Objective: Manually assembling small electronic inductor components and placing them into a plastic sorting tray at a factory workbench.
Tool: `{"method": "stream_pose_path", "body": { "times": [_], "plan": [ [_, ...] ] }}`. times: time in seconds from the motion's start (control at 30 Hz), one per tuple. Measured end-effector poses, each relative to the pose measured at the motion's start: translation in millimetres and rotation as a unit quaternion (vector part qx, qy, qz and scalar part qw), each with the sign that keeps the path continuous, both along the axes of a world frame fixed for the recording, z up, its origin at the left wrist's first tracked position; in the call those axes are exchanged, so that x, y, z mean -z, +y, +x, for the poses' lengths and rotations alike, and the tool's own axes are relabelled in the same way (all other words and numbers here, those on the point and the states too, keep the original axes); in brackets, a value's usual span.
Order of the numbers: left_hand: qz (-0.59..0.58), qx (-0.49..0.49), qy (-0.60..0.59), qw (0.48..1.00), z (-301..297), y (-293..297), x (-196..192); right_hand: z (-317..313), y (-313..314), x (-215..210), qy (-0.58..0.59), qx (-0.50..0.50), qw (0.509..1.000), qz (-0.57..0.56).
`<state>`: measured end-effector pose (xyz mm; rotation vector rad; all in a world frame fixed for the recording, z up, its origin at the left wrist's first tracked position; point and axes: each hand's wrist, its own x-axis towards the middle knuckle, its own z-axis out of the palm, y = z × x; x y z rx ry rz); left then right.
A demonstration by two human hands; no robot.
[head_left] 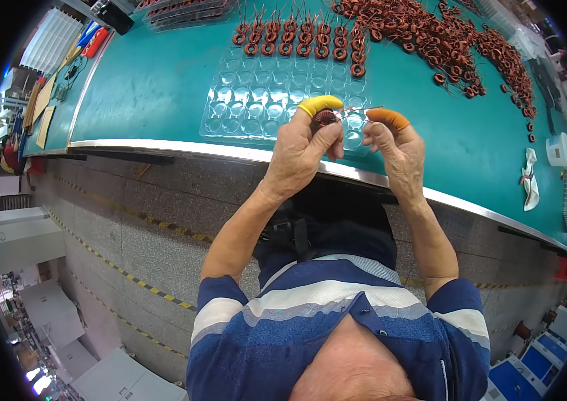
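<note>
Left hand pinches copper coil; right hand grips its wire lead. Clear tray: top rows filled, most pockets empty. Loose coil pile remains on counter.

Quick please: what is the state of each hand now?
Left hand: closed, holding a copper coil.
Right hand: closed, pinching the coil's wire lead.

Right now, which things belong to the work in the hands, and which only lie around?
In use:
left hand
right hand
copper coil
clear pocket tray
coils already in tray
loose coil pile

Lying about:
white cloth
white box
stacked trays
</note>
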<state>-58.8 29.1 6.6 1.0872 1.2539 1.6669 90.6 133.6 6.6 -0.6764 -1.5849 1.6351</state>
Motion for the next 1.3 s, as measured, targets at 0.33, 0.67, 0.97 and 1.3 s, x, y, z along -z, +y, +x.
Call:
{"method": "stream_pose_path", "body": {
  "times": [0.33, 0.67, 0.97, 1.3],
  "plan": [
    [-0.002, -0.036, 0.035, 0.999, 2, -5, -16, -2, -12, -31, -0.051, 0.039, 0.992, 0.108],
    [-0.03, 0.052, -0.081, 0.995, -1, -9, -11, 0, -4, -5, 0.046, -0.067, 0.997, 0.019],
    [-0.066, 0.062, 0.009, 0.996, 2, -13, -8, -1, -1, -7, -0.009, -0.046, 0.985, -0.165],
    [-0.01, -0.022, 0.287, 0.958, 11, -15, -6, 0, 6, -7, 0.009, -0.064, 0.974, -0.217]
  ]
}}
